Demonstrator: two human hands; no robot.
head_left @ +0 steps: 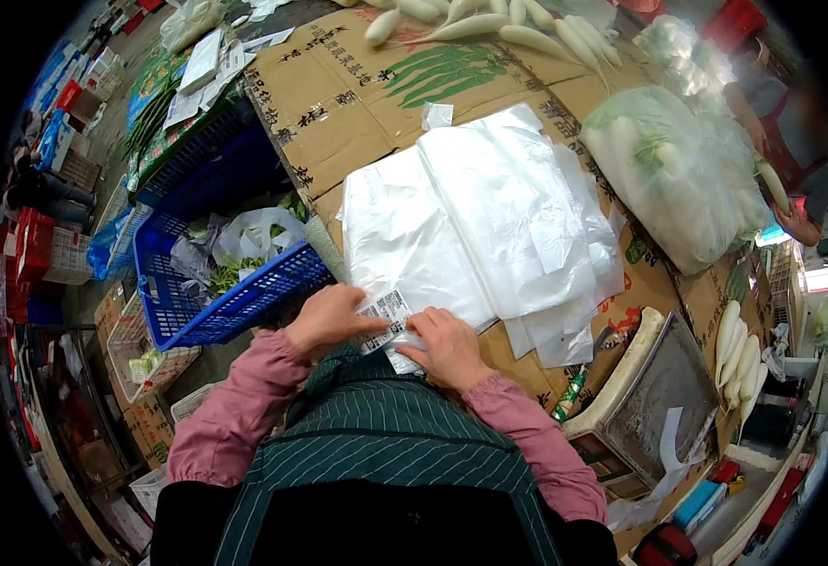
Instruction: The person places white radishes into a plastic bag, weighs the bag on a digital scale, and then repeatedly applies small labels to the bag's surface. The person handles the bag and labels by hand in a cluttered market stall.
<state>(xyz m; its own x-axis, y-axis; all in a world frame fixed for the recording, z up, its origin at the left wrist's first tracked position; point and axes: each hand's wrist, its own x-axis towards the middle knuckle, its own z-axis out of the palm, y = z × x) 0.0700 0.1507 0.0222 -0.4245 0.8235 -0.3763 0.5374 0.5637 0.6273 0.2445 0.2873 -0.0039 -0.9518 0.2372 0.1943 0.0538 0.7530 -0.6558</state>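
A white printed label [387, 319] lies between my two hands, over the near edge of a stack of white plastic bags [470, 217]. My left hand [327, 319] pinches the label's left side between thumb and fingers. At the label's right side, my right hand [448, 349] has its fingers bent and its thumb close to the index finger, gripping that edge. The bags lie flat in two overlapping piles on printed cardboard [338, 104]. My fingertips partly hide the label's edges.
A blue crate [234, 307] with bagged greens stands left. White radishes [470, 26] lie at the far edge; a bag of radishes [664, 179] sits right. Near right are a scale [635, 406] and more radishes [739, 358]. A co-worker's hand [799, 224] holds a radish at far right.
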